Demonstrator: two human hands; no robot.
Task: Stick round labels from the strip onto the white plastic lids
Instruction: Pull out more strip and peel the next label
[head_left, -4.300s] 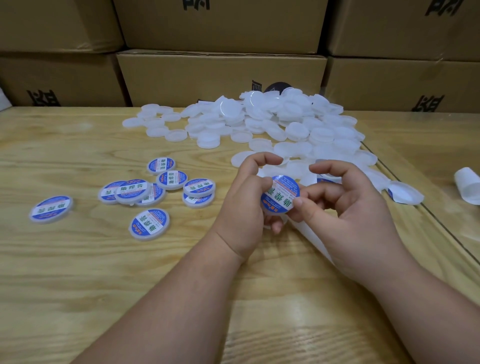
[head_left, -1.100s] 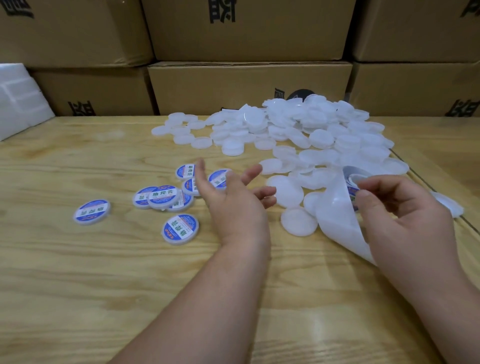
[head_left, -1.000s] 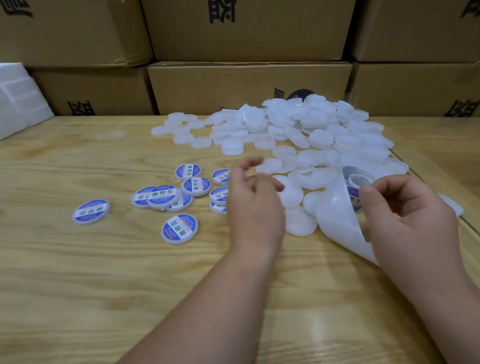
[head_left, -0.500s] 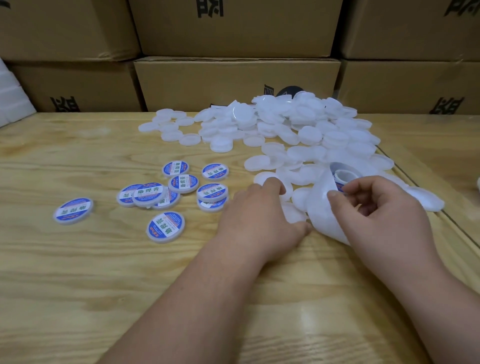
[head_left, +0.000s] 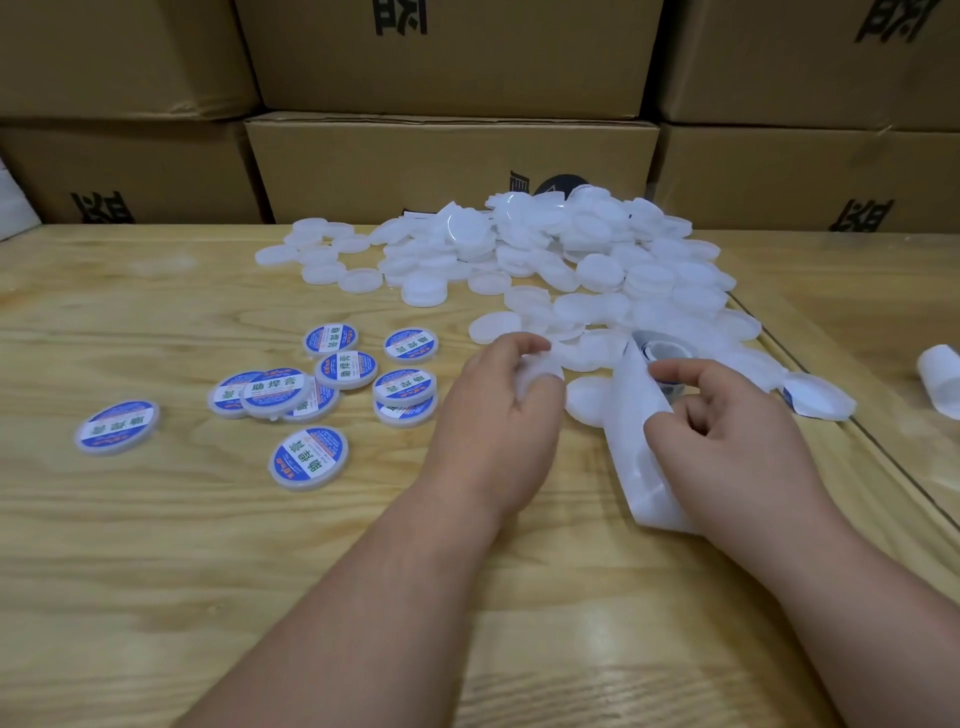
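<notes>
I see plain white round plastic lids heaped behind the pale wood-grain table; left of the heap, lids wearing blue-and-white round labels with green characters; brown cardboard boxes printed black.
</notes>
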